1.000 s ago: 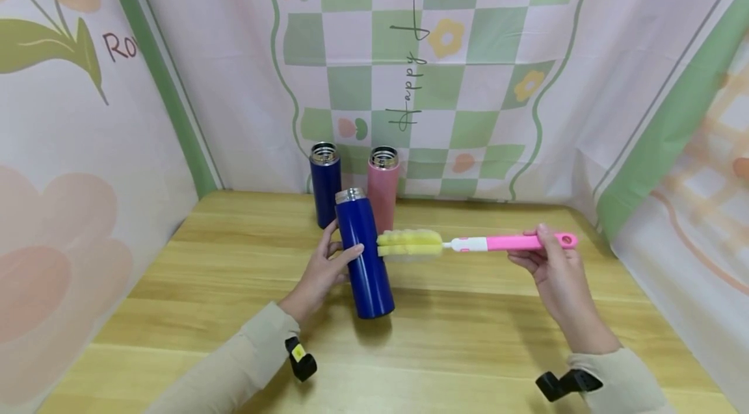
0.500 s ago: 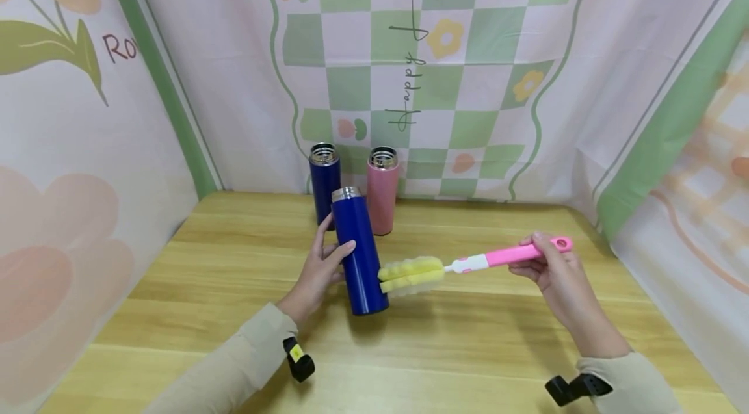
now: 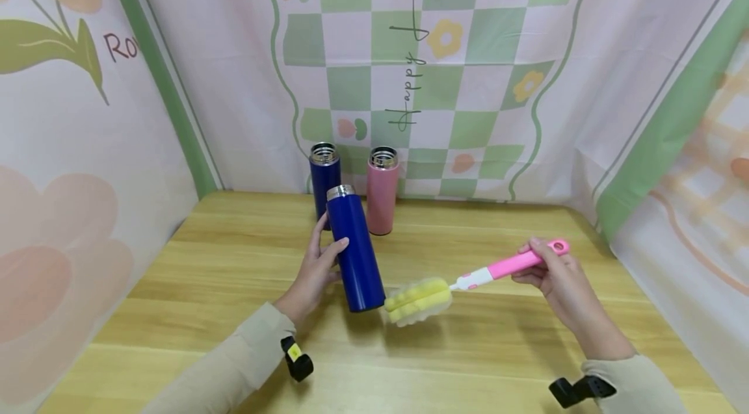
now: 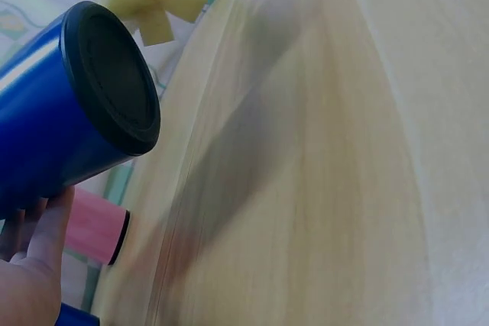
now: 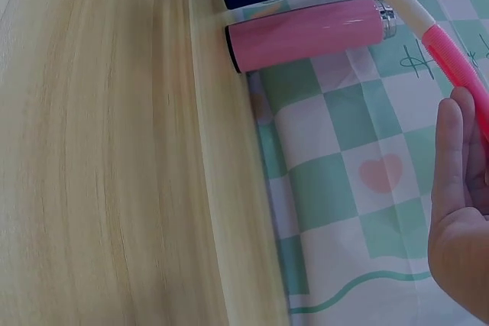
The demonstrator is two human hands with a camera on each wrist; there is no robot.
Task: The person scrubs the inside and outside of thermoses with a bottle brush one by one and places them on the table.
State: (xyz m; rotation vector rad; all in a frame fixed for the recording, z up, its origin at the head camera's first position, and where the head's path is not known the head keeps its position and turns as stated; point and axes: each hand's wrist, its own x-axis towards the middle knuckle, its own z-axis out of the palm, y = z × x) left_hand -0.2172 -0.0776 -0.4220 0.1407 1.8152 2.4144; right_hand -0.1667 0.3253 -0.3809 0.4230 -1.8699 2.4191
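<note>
A blue thermos bottle (image 3: 354, 255) tilts above the table, its lidless steel neck leaning up and left. My left hand (image 3: 313, 274) grips it round the side, thumb across the front; the left wrist view shows its dark base (image 4: 118, 74). In my right hand (image 3: 556, 284) is a bottle brush by its pink handle (image 3: 515, 264), also visible in the right wrist view (image 5: 454, 59). The brush's yellow sponge head (image 3: 418, 302) points left and down, its tip close to the bottle's lower right edge. Whether they touch, I cannot tell.
Behind the held bottle, a dark blue thermos bottle (image 3: 325, 180) and a pink one (image 3: 382, 196) stand upright without lids near the back edge of the wooden table (image 3: 234, 238). A checked curtain (image 3: 445, 89) hangs right behind the table.
The brush head has moved down along the bottle's right side to its base, and the handle now slopes. The held blue bottle has shifted slightly left and up.
</note>
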